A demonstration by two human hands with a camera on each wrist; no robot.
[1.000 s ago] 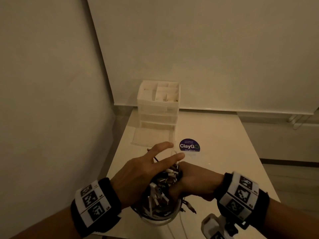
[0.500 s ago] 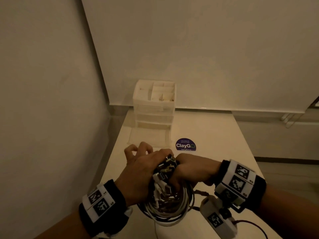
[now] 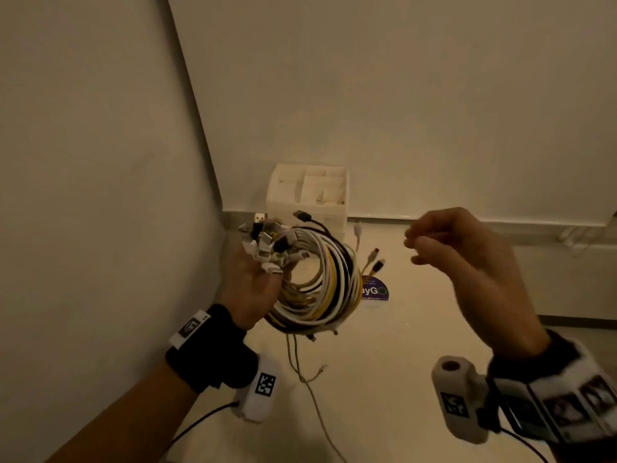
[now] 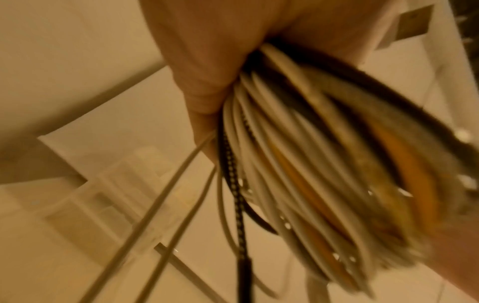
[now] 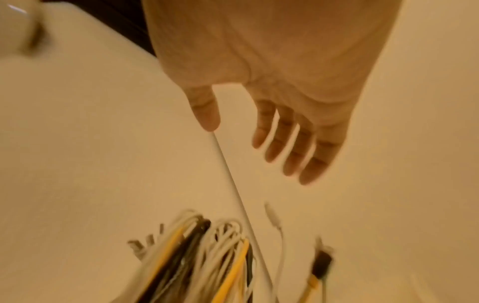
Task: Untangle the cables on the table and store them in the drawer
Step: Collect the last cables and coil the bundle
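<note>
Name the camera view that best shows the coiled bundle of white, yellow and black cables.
The head view: the coiled bundle of white, yellow and black cables shows whole, plugs included, gripped by the left hand. The left wrist view shows blurred strands close up; the right wrist view only its blurred top edge.

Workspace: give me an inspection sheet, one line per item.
Surface: pale table, dim warm light.
Job's things: cable bundle, coiled white, yellow and black cables, lifted above the table; drawer unit at the back near the wall corner, compartment tray on top.
Clutter: round purple sticker on the table.
Hands: left hand grips the bundle at the plug ends; right hand is raised beside it, holding nothing.
Cables: loose thin strands trail from the bundle onto the table.
Surroundings: plain walls on two sides.
</note>
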